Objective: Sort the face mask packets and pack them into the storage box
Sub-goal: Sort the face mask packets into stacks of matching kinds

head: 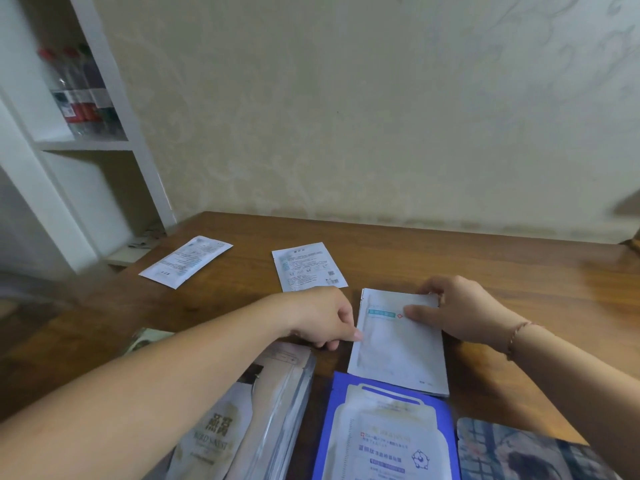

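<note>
Left hand (322, 318): forearm bare, reaching in from the lower left, fingers curled under, fingertips pinching at a thin edge. Right hand (457, 311): forearm entering from the lower right, thin bracelet at wrist, thumb laid flat on top, fingers curled behind.

Quick count: three white mask packets on the tabletop, one at the far left edge (186, 261), one mid-table (309, 266), one closer in (398, 344). Near edge has one silver stack (277, 410), one blue packet (384, 434), one dark patterned packet (519, 452). Three bottles (81, 91) on the shelf.
</note>
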Demonstrator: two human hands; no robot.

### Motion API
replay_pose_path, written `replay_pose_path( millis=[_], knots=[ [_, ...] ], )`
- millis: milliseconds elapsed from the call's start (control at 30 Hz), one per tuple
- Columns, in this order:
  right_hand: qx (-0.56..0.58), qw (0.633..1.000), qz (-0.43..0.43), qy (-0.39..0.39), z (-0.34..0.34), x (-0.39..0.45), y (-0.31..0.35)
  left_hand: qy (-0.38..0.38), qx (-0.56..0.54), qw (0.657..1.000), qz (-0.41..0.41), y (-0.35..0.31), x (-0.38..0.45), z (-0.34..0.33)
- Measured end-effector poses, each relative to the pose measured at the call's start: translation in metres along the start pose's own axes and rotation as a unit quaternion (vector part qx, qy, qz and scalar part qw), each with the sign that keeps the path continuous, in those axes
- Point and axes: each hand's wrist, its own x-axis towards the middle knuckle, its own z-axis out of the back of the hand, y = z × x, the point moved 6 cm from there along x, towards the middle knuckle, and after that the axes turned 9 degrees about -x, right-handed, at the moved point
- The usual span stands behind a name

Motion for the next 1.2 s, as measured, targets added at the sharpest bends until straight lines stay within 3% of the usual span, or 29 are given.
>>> replay_pose_path(
  millis=[67,167,200,300,433,567,833,933,1033,1100,1167,1200],
  knots=[
    [-0.021,1.0,-0.007,-0.007,0.005,0.002,0.0,-0.037,0.011,0.999,0.003,0.007,-0.001,0.013],
    [-0.012,0.995,0.011,-0.095,0.021,0.011,0.016,-0.178,0.059,0.982,0.007,0.025,-0.008,0.046],
    [0.012,0.995,0.023,-0.097,0.021,0.016,0.028,-0.186,0.083,0.979,0.005,0.031,-0.009,0.051],
    [0.128,0.991,0.039,-0.03,0.006,0.041,0.073,-0.09,0.152,0.984,0.028,0.05,-0.01,0.047],
    [0.35,0.927,-0.078,0.113,-0.029,0.074,0.116,-0.063,0.156,0.985,0.036,0.063,-0.017,0.042],
    [0.344,0.917,-0.138,0.149,-0.041,0.094,0.144,-0.073,0.123,0.989,0.046,0.072,-0.029,0.048],
    [0.317,0.921,-0.135,0.181,-0.055,0.081,0.156,-0.149,0.061,0.987,0.023,0.078,-0.03,0.06],
    [0.402,0.885,-0.127,0.198,-0.053,0.067,0.158,-0.189,0.129,0.973,0.021,0.072,-0.031,0.058],
    [0.492,0.851,-0.073,0.168,-0.038,0.057,0.154,-0.287,0.23,0.929,-0.031,0.047,-0.041,0.064],
    [0.552,0.825,-0.027,0.119,-0.022,0.048,0.146,-0.366,0.169,0.913,-0.058,0.037,-0.053,0.074],
    [0.535,0.844,-0.025,0.013,-0.007,0.043,0.123,-0.393,-0.084,0.915,-0.04,0.042,-0.063,0.082],
    [0.52,0.853,-0.029,-0.024,0.001,0.04,0.111,-0.355,-0.267,0.895,-0.035,0.043,-0.065,0.079]
  ],
)
